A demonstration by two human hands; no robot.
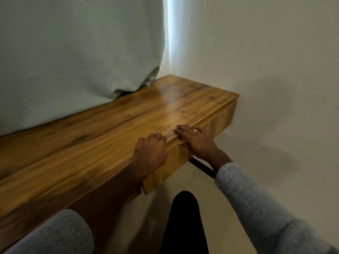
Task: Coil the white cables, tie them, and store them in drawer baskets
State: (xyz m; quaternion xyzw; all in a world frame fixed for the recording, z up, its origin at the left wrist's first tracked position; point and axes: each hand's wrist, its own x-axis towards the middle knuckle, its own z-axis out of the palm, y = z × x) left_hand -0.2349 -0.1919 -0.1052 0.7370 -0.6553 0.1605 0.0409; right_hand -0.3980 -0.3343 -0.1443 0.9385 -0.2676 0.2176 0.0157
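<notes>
Wooden tabletop (91, 143) fills mid-frame; my left hand (150, 153) curls over the drawer (183, 156) edge, right hand (194, 140) lies flat on top, steadying it. No white cables in sight.

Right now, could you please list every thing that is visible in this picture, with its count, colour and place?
Wooden desk: one, brown, along the wall, from left to the corner.
Drawer: one, brown wood, at the desk's front right, nearly closed.
Curtain: one, pale grey-green, behind the desk, hem resting on it.
Wall: cream, on the right.
White cables: none visible.
Ring: one, silver, on the right hand.
Sleeves: two, grey-blue knit, bottom corners.
Left hand: on the desk's front edge, fingers curled.
Right hand: flat on the desk top above the drawer.
</notes>
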